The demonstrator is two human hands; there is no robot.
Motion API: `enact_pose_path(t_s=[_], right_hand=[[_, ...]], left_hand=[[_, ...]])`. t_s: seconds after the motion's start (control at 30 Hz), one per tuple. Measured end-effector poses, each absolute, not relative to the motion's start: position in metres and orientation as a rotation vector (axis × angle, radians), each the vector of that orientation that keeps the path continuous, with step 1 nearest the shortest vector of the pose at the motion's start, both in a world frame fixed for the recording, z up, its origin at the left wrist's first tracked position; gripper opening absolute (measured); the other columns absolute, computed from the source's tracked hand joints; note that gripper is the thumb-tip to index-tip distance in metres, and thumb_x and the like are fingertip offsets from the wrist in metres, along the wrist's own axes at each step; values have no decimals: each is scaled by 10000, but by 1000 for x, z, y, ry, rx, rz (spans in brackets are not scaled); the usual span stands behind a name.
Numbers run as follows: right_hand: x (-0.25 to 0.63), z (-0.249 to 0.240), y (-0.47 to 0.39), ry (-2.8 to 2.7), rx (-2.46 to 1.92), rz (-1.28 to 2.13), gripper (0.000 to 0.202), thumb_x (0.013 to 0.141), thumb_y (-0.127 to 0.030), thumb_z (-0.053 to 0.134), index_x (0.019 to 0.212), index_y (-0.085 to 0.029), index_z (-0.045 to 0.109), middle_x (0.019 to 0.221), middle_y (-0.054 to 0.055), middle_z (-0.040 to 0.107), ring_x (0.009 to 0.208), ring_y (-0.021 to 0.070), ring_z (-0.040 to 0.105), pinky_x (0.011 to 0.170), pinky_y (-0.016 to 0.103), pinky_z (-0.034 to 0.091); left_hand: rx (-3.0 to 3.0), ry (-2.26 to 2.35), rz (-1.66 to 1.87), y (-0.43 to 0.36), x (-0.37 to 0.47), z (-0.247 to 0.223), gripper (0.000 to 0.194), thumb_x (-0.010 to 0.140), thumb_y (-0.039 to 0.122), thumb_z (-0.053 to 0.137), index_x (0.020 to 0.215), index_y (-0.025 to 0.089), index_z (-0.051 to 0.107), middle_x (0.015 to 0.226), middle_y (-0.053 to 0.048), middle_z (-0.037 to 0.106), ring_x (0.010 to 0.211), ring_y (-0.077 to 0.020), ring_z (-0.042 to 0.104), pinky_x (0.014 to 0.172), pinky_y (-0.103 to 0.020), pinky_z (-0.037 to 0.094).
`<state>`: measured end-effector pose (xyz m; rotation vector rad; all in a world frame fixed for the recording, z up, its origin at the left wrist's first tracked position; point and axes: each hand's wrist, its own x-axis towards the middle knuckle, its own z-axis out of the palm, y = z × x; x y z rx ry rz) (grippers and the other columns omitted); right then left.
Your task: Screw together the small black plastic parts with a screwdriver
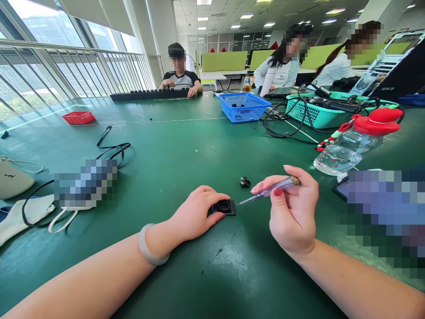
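Observation:
On the green table (166, 150), my left hand (195, 212) grips a small flat black plastic part (227, 207) between thumb and fingers, partly covering it. My right hand (294, 212) is closed around a slim screwdriver (282, 185) with a clear purplish handle. Its thin metal tip points left and down, just right of the black part; whether they touch I cannot tell. A small black component (245, 182) with metal-looking bits lies a little beyond the screwdriver's shaft.
Right of my hand are a red-lidded water bottle (352, 148) and a blurred-out item. Further back stand a blue basket (244, 108), a teal basket (332, 113) with cables, and a red tray (78, 117). A corded pouch lies left. Several people sit beyond, one (182, 82) at a long black bar.

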<state>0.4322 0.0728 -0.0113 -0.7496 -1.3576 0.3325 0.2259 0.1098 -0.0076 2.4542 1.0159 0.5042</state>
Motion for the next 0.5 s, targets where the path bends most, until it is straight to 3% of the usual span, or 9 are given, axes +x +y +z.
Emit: enact_pose_path(t_s=[0.5], right_hand=[[430, -12, 69, -1632, -679, 324, 364, 970, -109, 463, 1293, -278, 470, 918, 21, 668, 812, 161, 697, 741, 366, 629]], left_hand=[[2451, 994, 522, 110, 226, -6, 355, 873, 265, 691, 1225, 275, 644, 1064, -32, 733, 1091, -237, 598, 981, -401, 496]])
